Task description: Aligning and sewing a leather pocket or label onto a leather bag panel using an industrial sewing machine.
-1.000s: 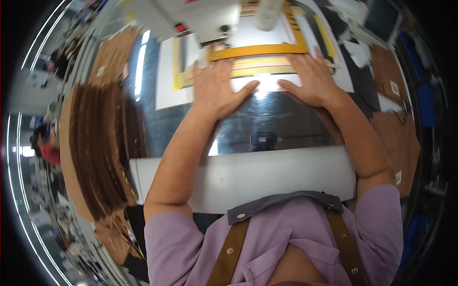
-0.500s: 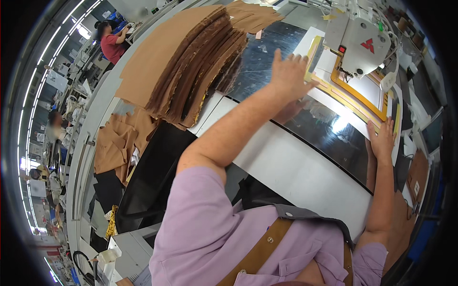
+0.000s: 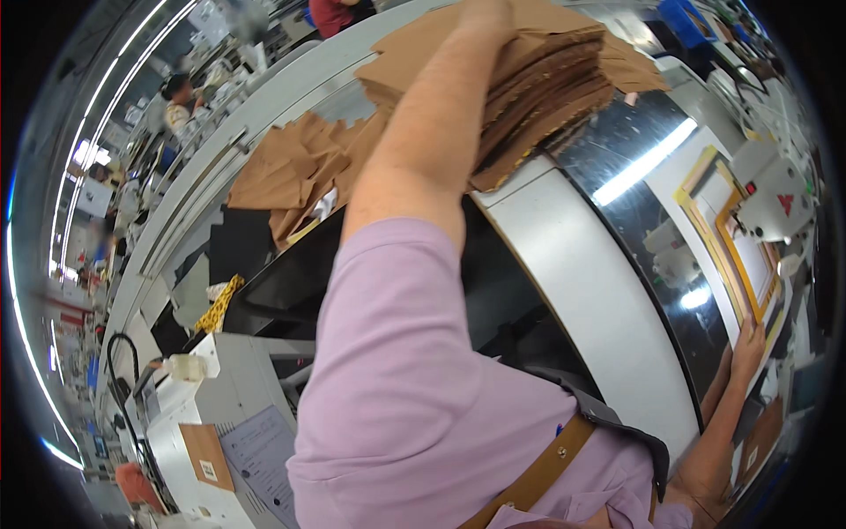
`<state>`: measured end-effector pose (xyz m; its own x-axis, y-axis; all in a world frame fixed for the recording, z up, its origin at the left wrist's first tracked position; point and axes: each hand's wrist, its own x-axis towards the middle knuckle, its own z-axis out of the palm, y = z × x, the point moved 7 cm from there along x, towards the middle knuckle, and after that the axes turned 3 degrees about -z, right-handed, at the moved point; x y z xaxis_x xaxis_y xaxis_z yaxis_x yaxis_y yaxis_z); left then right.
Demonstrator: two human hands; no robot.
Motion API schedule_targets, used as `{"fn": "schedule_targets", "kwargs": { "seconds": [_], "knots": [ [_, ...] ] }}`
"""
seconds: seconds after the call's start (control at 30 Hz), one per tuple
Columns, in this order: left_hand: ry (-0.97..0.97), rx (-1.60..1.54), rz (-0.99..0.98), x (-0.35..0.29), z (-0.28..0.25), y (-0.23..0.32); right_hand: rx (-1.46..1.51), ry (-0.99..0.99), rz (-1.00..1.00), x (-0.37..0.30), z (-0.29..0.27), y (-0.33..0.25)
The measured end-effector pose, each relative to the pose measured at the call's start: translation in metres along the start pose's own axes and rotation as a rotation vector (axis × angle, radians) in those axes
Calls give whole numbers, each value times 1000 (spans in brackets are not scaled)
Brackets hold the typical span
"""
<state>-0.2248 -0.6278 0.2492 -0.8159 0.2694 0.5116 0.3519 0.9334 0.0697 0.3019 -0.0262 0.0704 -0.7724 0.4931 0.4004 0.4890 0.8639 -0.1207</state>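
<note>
My left hand reaches far out to the top of a tall stack of brown cut sheets. It rests on the uppermost sheets, and its fingers are hidden at the picture's rim. My right hand lies flat, fingers apart, on the near corner of a yellow frame template. The template lies on the shiny metal table under the white sewing machine head.
Loose brown pieces lie beside the stack, above a black bin. A white control box with paper labels stands at lower left. Other people work at far benches. The table's white front edge runs diagonally.
My view has swung left. My left hand left the yellow template and moved out onto the brown stack. My right hand stays on the template.
</note>
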Motion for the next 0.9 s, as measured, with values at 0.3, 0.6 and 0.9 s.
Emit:
{"fn": "schedule_targets", "kwargs": {
  "seconds": [0.3,0.6,0.9],
  "knots": [
    [301,-765,-281,-51,2,-46,2,61,-40,-49,-24,7],
    [44,-1988,74,-190,-79,192,223,59,-111,-90,-34,-20],
    [-515,-1246,909,-421,-15,365,1967,-667,-42,-176,-53,-158]
  ]
}}
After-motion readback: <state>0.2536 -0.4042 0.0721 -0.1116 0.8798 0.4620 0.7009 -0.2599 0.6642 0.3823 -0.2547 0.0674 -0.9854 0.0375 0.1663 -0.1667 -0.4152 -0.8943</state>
